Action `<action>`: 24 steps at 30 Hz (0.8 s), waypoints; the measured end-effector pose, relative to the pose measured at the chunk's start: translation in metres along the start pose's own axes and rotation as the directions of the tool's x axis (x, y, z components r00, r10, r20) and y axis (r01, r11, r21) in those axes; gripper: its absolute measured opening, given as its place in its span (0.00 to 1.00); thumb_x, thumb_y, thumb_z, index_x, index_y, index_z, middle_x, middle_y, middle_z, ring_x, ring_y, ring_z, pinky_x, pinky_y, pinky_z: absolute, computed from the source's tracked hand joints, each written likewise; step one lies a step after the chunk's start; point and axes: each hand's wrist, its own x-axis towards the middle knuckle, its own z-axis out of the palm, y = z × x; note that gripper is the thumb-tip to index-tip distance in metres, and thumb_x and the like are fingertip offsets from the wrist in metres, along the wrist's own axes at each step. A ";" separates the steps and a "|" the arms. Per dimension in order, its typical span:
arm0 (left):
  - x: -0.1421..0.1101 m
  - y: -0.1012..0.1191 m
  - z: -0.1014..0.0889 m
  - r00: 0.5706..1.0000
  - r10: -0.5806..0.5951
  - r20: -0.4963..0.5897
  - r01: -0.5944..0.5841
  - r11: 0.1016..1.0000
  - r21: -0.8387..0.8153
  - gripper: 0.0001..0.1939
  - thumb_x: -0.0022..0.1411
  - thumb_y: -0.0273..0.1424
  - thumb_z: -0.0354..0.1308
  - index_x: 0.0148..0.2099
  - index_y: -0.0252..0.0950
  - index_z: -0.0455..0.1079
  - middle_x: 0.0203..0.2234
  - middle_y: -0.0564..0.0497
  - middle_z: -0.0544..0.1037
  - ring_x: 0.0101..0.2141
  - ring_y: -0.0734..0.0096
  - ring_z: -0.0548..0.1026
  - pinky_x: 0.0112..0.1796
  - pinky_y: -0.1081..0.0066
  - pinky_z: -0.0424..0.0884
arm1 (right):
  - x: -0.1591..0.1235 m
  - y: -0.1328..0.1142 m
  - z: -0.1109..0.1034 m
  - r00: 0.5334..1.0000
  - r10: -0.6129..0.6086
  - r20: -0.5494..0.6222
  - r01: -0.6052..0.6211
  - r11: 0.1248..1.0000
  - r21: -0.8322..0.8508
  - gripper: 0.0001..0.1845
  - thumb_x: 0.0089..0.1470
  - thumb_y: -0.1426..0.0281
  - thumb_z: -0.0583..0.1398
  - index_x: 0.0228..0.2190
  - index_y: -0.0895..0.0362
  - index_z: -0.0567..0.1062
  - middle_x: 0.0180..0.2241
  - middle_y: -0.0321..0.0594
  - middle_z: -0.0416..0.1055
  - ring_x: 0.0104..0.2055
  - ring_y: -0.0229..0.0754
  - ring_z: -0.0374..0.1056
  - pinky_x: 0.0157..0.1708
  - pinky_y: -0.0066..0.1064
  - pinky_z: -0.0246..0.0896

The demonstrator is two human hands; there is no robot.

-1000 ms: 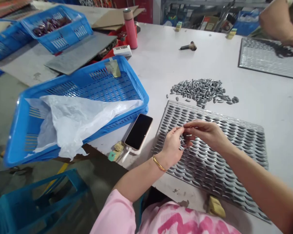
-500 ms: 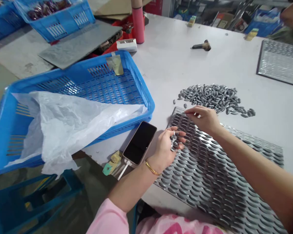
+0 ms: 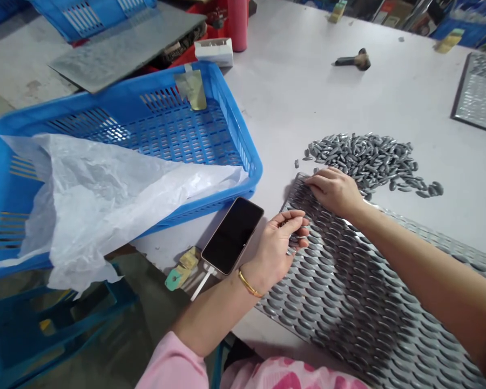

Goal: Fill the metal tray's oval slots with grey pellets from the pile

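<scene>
Right hand has settled since the last view, its fingers now together and flat on the upper corner of an expanded-metal sheet instead of lifted over it. Left hand, with a gold bangle at the wrist, hovers palm up just over the sheet's edge, its fingers curled and slightly apart around a few grey metal slugs, partly hidden by the hand. A heap of slugs lies on the white surface at 1 o'clock from the right hand, its near side just beside the sheet. At 9 o'clock from the left hand, a phone lies face up with a dark screen, a white cable at its lower end. Beyond it at 10 o'clock sits a blue plastic crate holding a crumpled white plastic sheet. Toward 12 o'clock stand a pink bottle and a white box; no writing on the box can be read. A small hammer-like tool lies at 1 o'clock, and a second metal sheet lies at 2 o'clock.
</scene>
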 end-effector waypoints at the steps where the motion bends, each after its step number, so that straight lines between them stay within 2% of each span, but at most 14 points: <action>1: 0.000 0.000 0.000 1.000 0.005 0.005 -0.005 1.000 -0.005 0.10 0.53 0.26 0.67 0.40 0.32 0.74 0.31 0.50 0.75 0.27 0.79 0.71 0.26 0.77 0.63 | 0.000 0.001 -0.001 1.000 -0.012 0.011 0.012 1.000 0.004 0.17 0.63 0.69 0.53 0.37 0.54 0.82 0.38 0.45 0.79 0.42 0.47 0.72 0.38 0.37 0.67; 7: 0.004 -0.004 -0.003 1.000 0.025 0.006 -0.025 1.000 -0.012 0.15 0.50 0.30 0.71 0.41 0.32 0.75 0.29 0.51 0.75 0.27 0.79 0.70 0.25 0.77 0.62 | 0.005 0.010 -0.011 0.986 -0.113 0.124 0.109 0.993 0.035 0.17 0.60 0.72 0.53 0.39 0.54 0.83 0.39 0.45 0.79 0.43 0.47 0.72 0.41 0.37 0.68; 11: 0.007 -0.006 -0.005 0.998 0.059 -0.019 -0.059 0.998 -0.004 0.15 0.50 0.33 0.72 0.34 0.33 0.70 0.28 0.51 0.75 0.26 0.79 0.70 0.24 0.78 0.61 | 0.007 0.016 -0.012 0.983 -0.126 0.130 0.114 0.989 0.093 0.17 0.58 0.73 0.54 0.39 0.53 0.83 0.40 0.44 0.79 0.44 0.47 0.73 0.44 0.37 0.69; 14: 0.010 -0.008 -0.007 0.996 0.093 0.005 -0.093 0.996 -0.013 0.16 0.49 0.33 0.73 0.32 0.33 0.70 0.26 0.54 0.72 0.25 0.81 0.67 0.23 0.78 0.59 | 0.005 0.015 -0.018 0.992 -0.066 0.107 0.049 0.987 0.155 0.16 0.59 0.70 0.54 0.40 0.53 0.82 0.42 0.43 0.79 0.44 0.47 0.75 0.43 0.37 0.70; 17: 0.011 -0.007 -0.008 0.994 0.104 0.019 -0.104 0.994 -0.011 0.14 0.49 0.31 0.72 0.36 0.32 0.74 0.27 0.53 0.73 0.26 0.81 0.67 0.23 0.78 0.59 | -0.004 0.000 -0.033 0.995 0.092 0.039 -0.099 0.962 0.255 0.15 0.60 0.66 0.56 0.41 0.52 0.82 0.40 0.43 0.80 0.39 0.46 0.75 0.39 0.37 0.71; 19: 0.010 -0.006 -0.007 0.996 0.086 0.021 -0.086 0.996 -0.001 0.14 0.51 0.30 0.70 0.40 0.32 0.76 0.30 0.51 0.75 0.27 0.80 0.70 0.24 0.77 0.60 | -0.014 -0.017 -0.045 0.982 0.180 0.053 -0.186 0.902 0.389 0.12 0.60 0.63 0.58 0.40 0.51 0.82 0.38 0.41 0.80 0.37 0.46 0.76 0.36 0.36 0.71; 21: 0.008 -0.005 -0.006 0.997 0.071 0.016 -0.072 0.997 0.011 0.13 0.53 0.28 0.68 0.42 0.32 0.76 0.32 0.50 0.76 0.28 0.79 0.71 0.25 0.77 0.61 | -0.024 -0.036 -0.054 0.965 0.210 0.158 -0.263 0.803 0.535 0.11 0.59 0.60 0.61 0.40 0.48 0.81 0.38 0.39 0.81 0.40 0.46 0.76 0.38 0.36 0.72; 24: 0.006 -0.003 -0.004 0.997 0.081 -0.004 -0.081 0.996 0.028 0.11 0.53 0.27 0.68 0.40 0.33 0.75 0.31 0.51 0.76 0.27 0.79 0.71 0.26 0.77 0.62 | -0.037 -0.058 -0.055 0.916 0.270 0.295 -0.400 0.580 0.710 0.14 0.55 0.58 0.65 0.41 0.49 0.81 0.39 0.39 0.81 0.40 0.47 0.77 0.42 0.38 0.73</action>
